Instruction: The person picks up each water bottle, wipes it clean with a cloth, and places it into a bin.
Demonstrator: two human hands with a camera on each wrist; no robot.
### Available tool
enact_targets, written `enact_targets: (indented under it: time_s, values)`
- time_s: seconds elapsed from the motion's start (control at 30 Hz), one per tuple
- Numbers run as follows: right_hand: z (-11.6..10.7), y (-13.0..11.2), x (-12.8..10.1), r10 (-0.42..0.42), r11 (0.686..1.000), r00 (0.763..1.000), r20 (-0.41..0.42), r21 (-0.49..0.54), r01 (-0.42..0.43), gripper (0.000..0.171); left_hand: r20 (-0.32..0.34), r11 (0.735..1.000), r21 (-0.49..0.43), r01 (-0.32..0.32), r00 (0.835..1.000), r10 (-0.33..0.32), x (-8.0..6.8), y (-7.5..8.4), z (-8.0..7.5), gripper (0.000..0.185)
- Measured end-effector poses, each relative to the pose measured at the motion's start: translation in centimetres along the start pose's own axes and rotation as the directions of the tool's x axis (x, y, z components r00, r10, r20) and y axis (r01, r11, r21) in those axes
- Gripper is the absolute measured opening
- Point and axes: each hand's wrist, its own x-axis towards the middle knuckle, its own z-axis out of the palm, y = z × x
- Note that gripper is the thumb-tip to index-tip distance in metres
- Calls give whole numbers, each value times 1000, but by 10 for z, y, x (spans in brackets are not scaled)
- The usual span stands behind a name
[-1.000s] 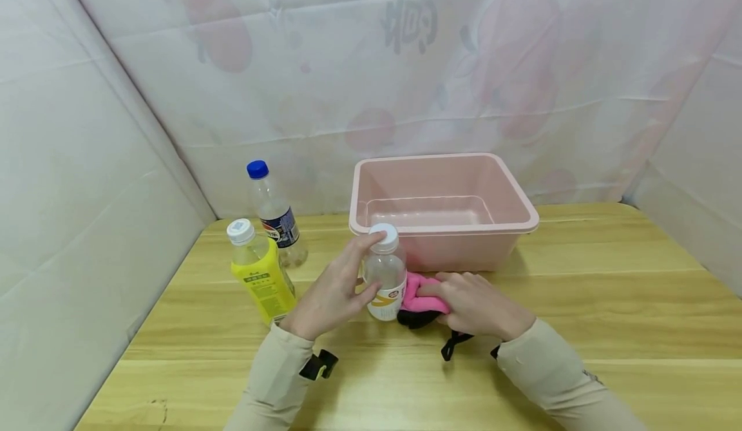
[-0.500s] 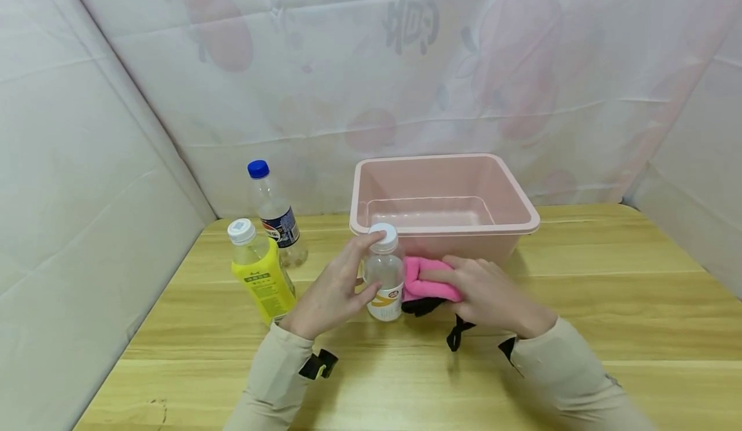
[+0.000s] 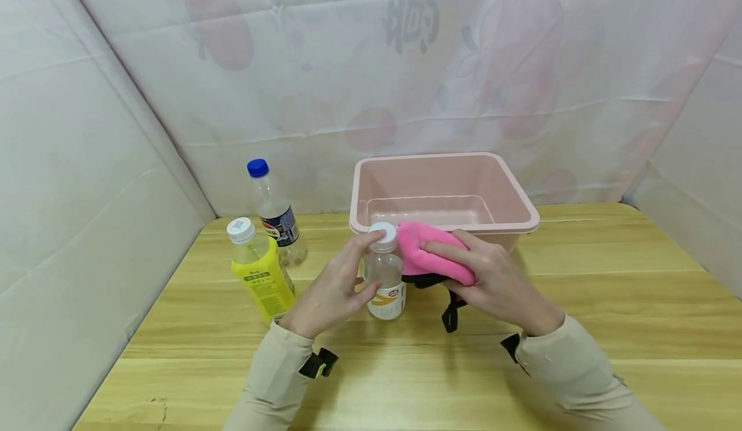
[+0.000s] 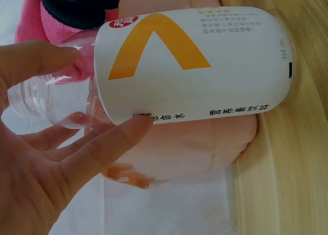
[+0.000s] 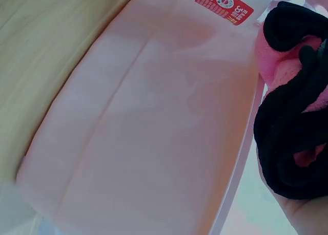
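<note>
The clear bottle with a white cap (image 3: 385, 270) stood upright on the wooden table (image 3: 580, 328) at the centre of the frame, just before the pink tub (image 3: 510, 215), grasped by the left hand (image 3: 333, 289), while the right hand (image 3: 493, 279) clutched a pink cloth (image 3: 426, 254) against its neck.

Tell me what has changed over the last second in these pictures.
The right hand has slid the pink cloth up the side of the clear bottle, from the table to just beside the white cap. The left hand still grips the bottle upright. The pink tub and the other two bottles stayed put.
</note>
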Motion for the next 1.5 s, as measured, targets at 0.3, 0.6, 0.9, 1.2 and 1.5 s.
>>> enact_targets:
  time_s: [0.3, 0.6, 0.9, 1.2, 1.5]
  values:
    - [-1, 0, 0, -7, 1000, 999, 40, 3, 7, 61, -1, 1000, -2, 4, 1000, -4, 0, 0, 0, 79]
    - [0, 2, -1, 11, 999, 980, 200, -43, -2, 51, -3, 1000, -2, -2, 1000, 2, 0, 0, 0, 79]
    - [24, 1, -10, 168, 983, 844, 510, -148, -107, 31, -14, 1000, -3, -14, 1000, 14, 0, -1, 0, 78]
    - [30, 1, -13, 199, 979, 823, 532, -140, -146, 32, -8, 1000, -11, -26, 1000, 26, 1, 0, 0, 78]
    - [28, 3, -13, 193, 980, 821, 537, -141, -138, 30, -19, 1000, -3, -10, 1000, 10, 0, 0, 1, 77]
